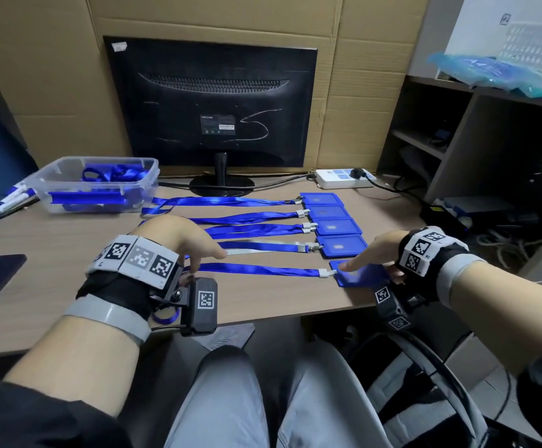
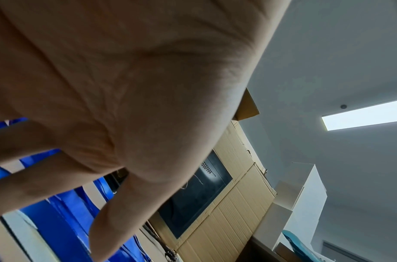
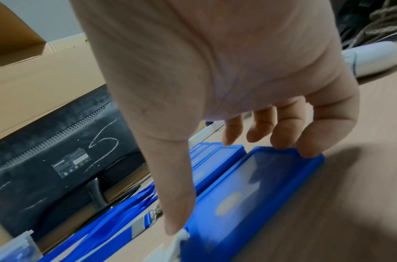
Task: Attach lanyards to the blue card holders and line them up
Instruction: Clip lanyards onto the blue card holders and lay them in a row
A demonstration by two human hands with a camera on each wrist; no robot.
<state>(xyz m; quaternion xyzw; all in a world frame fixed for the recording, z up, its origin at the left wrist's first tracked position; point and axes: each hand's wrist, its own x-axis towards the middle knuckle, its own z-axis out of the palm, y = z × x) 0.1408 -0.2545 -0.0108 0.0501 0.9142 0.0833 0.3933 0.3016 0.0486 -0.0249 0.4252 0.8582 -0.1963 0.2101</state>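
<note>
In front of the monitor (image 1: 211, 101), toward its left, the left hand (image 1: 179, 237) presses spread, fairly straight fingers onto the nearest lanyard (image 1: 256, 270) without closing round it. The strap runs right to the nearest card holder (image 1: 360, 276), flat before the monitor's right edge, just beside four other holders (image 1: 334, 226). The right hand (image 1: 379, 250) clasps it, thumb at the clip corner, curled fingertips on the opposite edge.

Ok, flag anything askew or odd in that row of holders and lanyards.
The second-nearest lanyard shows a pale grey stretch, unlike the all-blue others; twisted or glare, I cannot tell. The nearest card holder, gripped by the right hand, looks slightly skewed against the row.
</note>
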